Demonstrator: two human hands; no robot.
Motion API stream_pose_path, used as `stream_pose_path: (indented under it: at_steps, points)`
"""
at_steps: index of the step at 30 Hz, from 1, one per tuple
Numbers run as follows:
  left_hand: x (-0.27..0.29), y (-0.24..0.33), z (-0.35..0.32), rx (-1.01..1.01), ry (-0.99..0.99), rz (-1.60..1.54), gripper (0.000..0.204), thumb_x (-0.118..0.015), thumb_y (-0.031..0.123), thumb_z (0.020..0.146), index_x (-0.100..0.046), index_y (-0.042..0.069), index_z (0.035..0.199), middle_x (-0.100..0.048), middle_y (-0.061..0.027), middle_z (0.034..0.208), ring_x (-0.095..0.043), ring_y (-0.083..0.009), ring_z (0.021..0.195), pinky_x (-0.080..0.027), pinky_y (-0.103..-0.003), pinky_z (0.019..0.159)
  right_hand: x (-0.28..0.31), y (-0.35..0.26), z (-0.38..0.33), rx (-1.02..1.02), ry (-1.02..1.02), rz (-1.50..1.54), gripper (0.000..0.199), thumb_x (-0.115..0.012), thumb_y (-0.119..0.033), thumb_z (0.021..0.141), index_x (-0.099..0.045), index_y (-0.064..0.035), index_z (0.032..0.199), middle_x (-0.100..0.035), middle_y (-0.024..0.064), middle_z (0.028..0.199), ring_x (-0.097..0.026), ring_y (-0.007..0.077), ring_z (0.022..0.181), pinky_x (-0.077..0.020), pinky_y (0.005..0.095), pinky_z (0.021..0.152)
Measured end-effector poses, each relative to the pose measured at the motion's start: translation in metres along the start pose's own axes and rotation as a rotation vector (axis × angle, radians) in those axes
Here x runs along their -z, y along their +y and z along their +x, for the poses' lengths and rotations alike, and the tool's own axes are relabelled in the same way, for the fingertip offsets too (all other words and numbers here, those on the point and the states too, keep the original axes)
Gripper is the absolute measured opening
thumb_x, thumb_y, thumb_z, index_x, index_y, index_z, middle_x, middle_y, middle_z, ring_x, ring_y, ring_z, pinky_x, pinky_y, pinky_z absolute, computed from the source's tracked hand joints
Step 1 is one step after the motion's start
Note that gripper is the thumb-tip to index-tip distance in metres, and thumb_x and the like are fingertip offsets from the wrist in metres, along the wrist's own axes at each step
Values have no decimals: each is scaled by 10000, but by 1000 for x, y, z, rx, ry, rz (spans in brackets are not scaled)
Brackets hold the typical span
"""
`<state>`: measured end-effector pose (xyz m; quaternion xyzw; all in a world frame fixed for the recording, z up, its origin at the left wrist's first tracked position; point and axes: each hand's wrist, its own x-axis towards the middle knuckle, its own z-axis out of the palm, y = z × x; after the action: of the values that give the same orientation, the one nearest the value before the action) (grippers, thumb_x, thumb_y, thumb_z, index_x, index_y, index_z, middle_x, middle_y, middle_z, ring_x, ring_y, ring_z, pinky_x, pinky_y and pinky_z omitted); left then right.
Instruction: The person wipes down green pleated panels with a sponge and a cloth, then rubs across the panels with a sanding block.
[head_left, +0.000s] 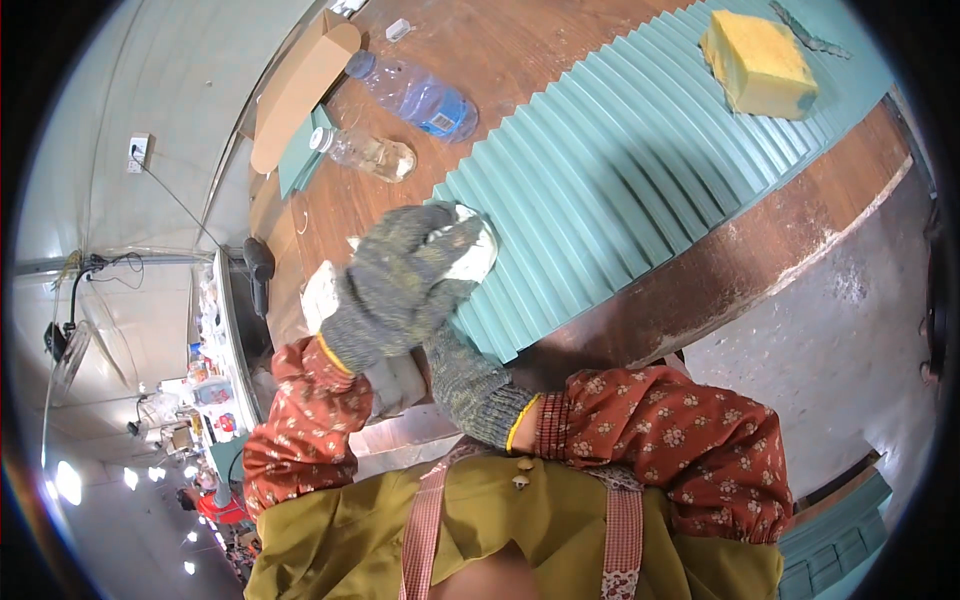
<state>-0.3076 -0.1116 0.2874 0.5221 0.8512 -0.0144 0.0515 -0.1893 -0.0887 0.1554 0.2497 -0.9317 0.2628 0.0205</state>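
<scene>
My left hand [385, 285], in a dark grey knitted glove, is closed on a crumpled white cloth [478, 252] at the near left end of a row of teal strips [600, 170]. The strips lie side by side, like a ribbed sheet, across a brown wooden table [515, 45]. My right hand [465, 385], gloved the same way, reaches up beside and partly under the left one, close to the strips' near edge. Its fingers are mostly covered by the left hand, so their grip cannot be made out.
A yellow sponge block [760, 65] rests on the far right strips, near a dark twisted strand [810, 30]. Two clear plastic bottles, a large one [415, 95] and a small one [365, 152], lie beyond my left hand. A brown cardboard piece [300, 100] is farther left.
</scene>
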Motion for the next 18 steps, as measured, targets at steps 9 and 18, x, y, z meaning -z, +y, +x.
stream_pose_path:
  at_steps: [9,18]
  points:
    - [3,-33,16,-149,-90,-7,434,-659,204,821,-583,62,1224,-577,-162,1208,-514,-347,1150,-461,-416,922,12,-4,3,-256,116,711,542,-514,-116,879,-389,157,1330,-418,332,1353,-627,343,959,-508,409,838]
    - [6,-73,19,8,-215,-89,427,-695,272,805,-611,83,1179,-568,-138,1247,-529,-322,1175,-425,-438,1005,-13,-16,11,-118,86,221,503,-488,-116,875,-427,134,1308,-509,303,1226,-614,325,973,-491,375,862]
